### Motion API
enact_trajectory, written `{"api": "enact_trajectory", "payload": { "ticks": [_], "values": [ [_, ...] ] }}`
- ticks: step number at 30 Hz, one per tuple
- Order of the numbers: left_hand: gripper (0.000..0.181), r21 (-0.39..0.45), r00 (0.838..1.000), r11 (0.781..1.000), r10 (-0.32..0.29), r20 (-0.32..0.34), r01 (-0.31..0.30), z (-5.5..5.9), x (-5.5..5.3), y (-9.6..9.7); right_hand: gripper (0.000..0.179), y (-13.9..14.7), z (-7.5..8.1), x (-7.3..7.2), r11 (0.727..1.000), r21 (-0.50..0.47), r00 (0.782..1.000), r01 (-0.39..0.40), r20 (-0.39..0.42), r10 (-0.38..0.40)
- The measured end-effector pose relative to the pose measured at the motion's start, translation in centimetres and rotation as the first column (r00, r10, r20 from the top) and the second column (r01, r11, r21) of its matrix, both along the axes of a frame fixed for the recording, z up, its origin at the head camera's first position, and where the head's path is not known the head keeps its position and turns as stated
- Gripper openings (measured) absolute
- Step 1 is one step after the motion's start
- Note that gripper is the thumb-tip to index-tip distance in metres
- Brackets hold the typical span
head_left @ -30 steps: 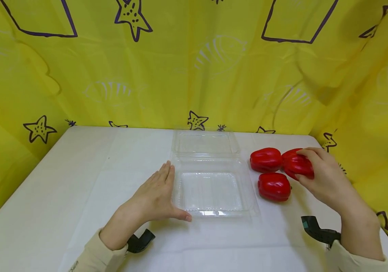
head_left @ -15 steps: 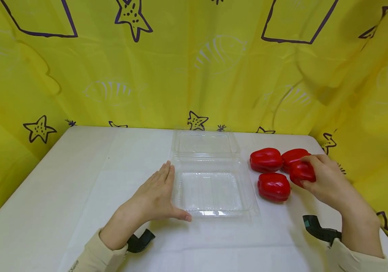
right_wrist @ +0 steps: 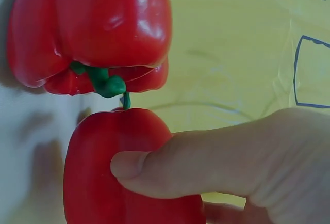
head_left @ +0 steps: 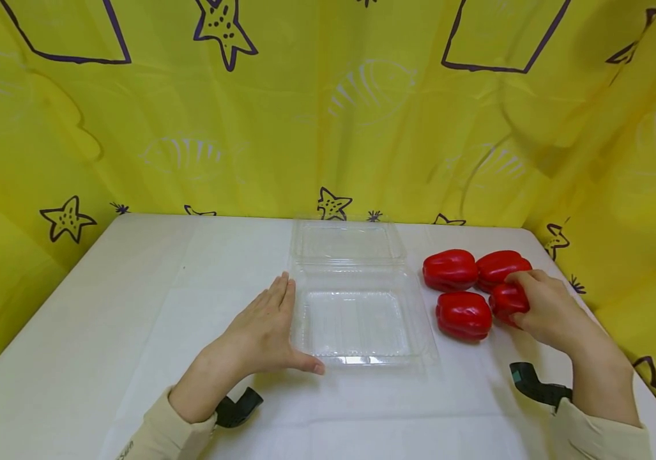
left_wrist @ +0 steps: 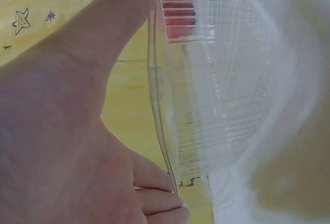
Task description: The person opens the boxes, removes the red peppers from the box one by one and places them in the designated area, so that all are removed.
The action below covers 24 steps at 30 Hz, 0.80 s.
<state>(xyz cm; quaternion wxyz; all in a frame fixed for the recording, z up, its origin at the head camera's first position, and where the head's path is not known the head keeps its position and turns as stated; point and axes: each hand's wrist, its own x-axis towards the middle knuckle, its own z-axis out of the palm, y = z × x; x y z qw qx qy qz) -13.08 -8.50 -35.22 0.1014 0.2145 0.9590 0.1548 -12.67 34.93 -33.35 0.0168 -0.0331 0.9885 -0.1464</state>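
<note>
A clear plastic clamshell container (head_left: 356,319) lies open on the table, its lid folded back. At its left side is my left hand (head_left: 259,326), fingers straight and thumb spread along the front corner. The left wrist view has the fingertips (left_wrist: 167,201) right at the container's rim. My right hand (head_left: 552,313) grips a red bell pepper (head_left: 506,303), with the thumb (right_wrist: 131,164) pressed on its side. This pepper stands at the front right of the group, close beside another red bell pepper (head_left: 463,316) whose green stem (right_wrist: 105,82) shows in the right wrist view.
Two more red bell peppers stand behind, one at back left (head_left: 450,269) and one at back right (head_left: 500,268). White cloth covers the table (head_left: 149,319). A yellow patterned curtain (head_left: 282,128) encloses the back and sides.
My right hand has brought the held pepper down and nearer to me, from in front of the back right pepper to beside the front one. The left hand and container have stayed put.
</note>
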Motion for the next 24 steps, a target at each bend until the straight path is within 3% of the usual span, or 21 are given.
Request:
{"api": "enact_trajectory", "payload": {
  "ticks": [14, 24],
  "values": [
    [0.143, 0.000, 1.000, 1.000, 0.000, -0.004, 0.000, -0.01, -0.01, 0.00, 0.054, 0.17, -0.79, -0.19, 1.000, 0.014, 0.998, -0.011, 0.057, 0.010],
    [0.143, -0.009, 1.000, 1.000, 0.001, -0.005, -0.001, 0.02, -0.01, -0.01, 0.061, 0.21, -0.39, -0.03, 1.000, 0.026, 0.994, 0.012, 0.109, -0.015]
  ]
}}
